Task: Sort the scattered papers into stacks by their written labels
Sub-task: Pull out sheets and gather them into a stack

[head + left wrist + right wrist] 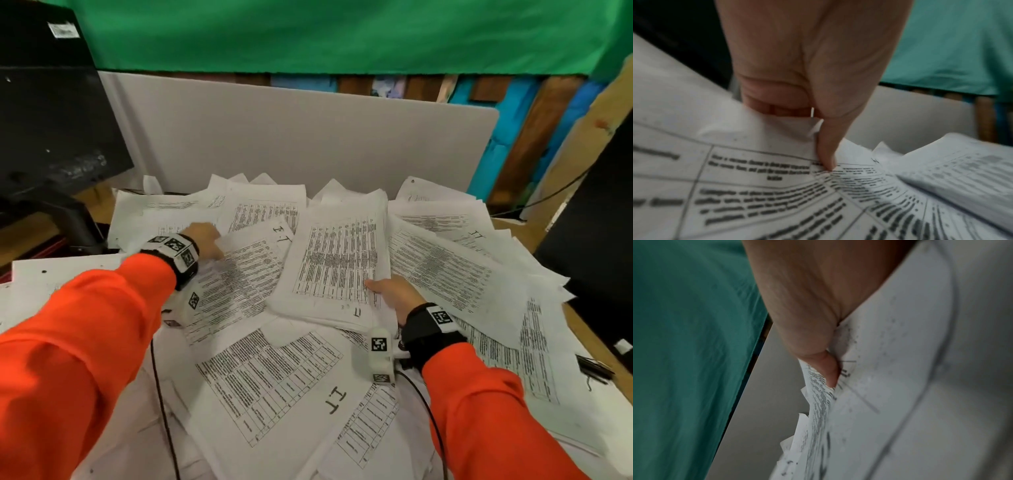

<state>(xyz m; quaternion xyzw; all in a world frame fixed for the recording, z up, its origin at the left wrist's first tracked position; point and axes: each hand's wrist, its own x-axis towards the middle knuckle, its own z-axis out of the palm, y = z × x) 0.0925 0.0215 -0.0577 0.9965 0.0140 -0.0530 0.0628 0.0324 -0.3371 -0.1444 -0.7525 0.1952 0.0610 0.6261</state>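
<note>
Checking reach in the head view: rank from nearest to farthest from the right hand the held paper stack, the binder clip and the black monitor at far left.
1. Held paper stack, gripped by the right hand.
2. Binder clip, desk's right edge.
3. Black monitor, far left.

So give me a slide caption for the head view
Left hand pinches one sheet while right hand grips a stack.

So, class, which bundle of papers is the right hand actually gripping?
The thick centre bundle: the right hand pinches its near right edge, thumb on top. The other papers lie loose around it.
</note>
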